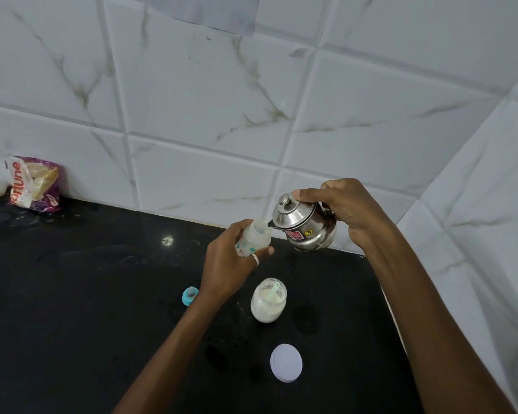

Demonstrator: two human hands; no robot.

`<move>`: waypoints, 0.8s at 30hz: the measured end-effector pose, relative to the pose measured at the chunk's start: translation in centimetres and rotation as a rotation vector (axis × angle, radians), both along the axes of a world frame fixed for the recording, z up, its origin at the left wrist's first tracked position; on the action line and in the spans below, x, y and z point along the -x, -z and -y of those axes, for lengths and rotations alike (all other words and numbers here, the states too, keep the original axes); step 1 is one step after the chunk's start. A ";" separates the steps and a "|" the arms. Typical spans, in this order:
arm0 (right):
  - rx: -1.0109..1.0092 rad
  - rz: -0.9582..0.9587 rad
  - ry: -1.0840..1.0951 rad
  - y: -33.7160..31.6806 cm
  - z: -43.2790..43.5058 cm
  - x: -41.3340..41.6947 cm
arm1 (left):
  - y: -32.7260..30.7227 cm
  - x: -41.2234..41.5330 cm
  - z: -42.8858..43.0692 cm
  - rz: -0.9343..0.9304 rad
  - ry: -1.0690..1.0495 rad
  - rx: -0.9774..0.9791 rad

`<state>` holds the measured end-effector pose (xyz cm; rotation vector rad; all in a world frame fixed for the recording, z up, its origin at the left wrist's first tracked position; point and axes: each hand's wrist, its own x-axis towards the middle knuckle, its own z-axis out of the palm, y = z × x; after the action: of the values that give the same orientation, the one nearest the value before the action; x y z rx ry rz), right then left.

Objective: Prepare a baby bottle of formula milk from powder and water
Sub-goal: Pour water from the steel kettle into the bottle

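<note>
Steel pot tilted at bottle | jar: white powder, scoop

A small clear baby bottle, uncapped and tilted, meets the spout of a tipped, lidded steel pot. Below stand an open powder jar holding a pale scoop, its white lid nearby, and possibly the bottle's blue cap.

Head camera looks down, close over black counter.
</note>
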<state>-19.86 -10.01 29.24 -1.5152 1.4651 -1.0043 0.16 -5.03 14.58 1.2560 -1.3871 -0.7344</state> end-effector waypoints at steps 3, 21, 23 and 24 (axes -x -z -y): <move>-0.001 -0.003 0.002 -0.1 0.1 0.1 | 0.0 0.1 0.1 0.003 -0.002 0.000; -0.002 -0.039 -0.020 -0.6 0.7 0.0 | 0.1 0.4 0.3 0.011 0.006 0.015; -0.001 -0.041 -0.020 -0.6 0.8 0.0 | 0.2 0.4 0.3 0.012 0.005 0.011; -0.001 -0.042 -0.021 -0.6 0.8 0.0 | 0.2 0.4 0.3 0.011 0.006 0.011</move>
<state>-19.83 -10.81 29.86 -1.5567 1.4757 -0.9640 -0.25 -5.36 14.36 1.2499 -1.4029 -0.7237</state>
